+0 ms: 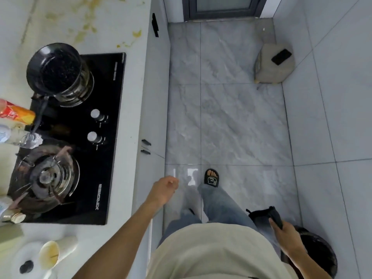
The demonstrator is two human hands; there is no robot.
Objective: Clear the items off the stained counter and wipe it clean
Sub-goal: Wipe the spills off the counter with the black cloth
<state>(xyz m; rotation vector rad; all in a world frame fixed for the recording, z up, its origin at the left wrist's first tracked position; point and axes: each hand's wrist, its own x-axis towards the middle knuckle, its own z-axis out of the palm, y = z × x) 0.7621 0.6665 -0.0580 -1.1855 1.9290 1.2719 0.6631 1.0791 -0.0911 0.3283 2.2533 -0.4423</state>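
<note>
The white counter point(132, 81) runs down the left, with yellow-brown stains point(88, 21) at its far end. A black gas hob point(96, 137) is set into it, and a black pot point(58, 71) stands on the far burner. A paper cup point(54, 252) lies tipped over near me beside a white paper roll point(28, 262). My left hand point(163, 190) hangs over the floor beside the counter's edge, fingers loosely curled and holding nothing. My right hand point(285, 238) grips the rim of a black bin bag point(267, 216) at the lower right.
An orange-red can point(18, 114) and a clear plastic bottle point(22, 137) lie at the hob's left edge. A grey stool with a black phone point(275, 63) stands by the far wall. Grey tiled floor point(231, 121) stretches ahead; a black bin point(316, 256) is by my right leg.
</note>
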